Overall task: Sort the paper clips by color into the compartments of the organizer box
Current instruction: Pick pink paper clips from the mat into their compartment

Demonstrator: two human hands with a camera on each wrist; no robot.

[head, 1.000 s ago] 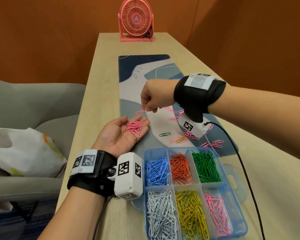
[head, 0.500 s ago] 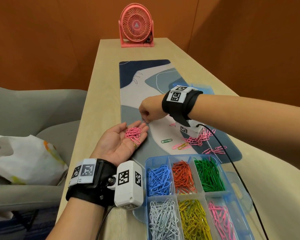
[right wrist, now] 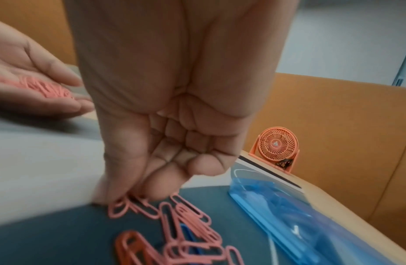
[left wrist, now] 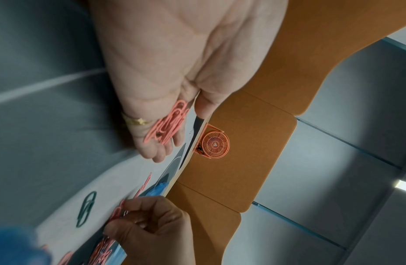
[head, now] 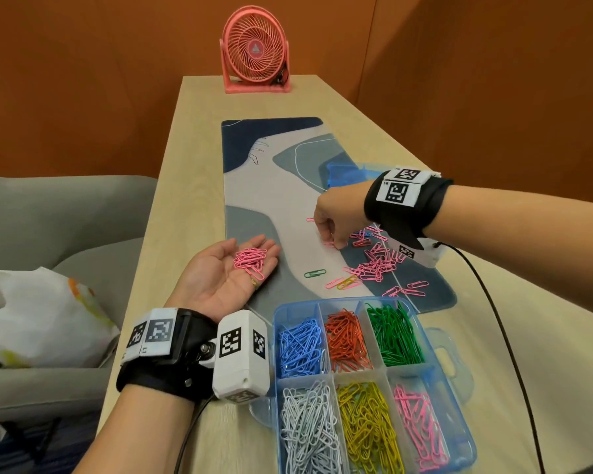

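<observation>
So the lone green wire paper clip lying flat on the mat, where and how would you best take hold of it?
The green wire paper clip lies flat and alone on the patterned fabric mat, clear of the pink ones. Probably come from straight above and pinch across its two long sides at mid-length, a fingertip grip.

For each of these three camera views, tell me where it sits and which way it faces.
Head: above, looking down the table at the organizer box; both forearms show.
Left wrist: along the upturned left hand cupping pink clips.
Right wrist: down the right hand, fingertips on loose pink clips.
Shared: the pink fan shows in both wrist views.
</observation>
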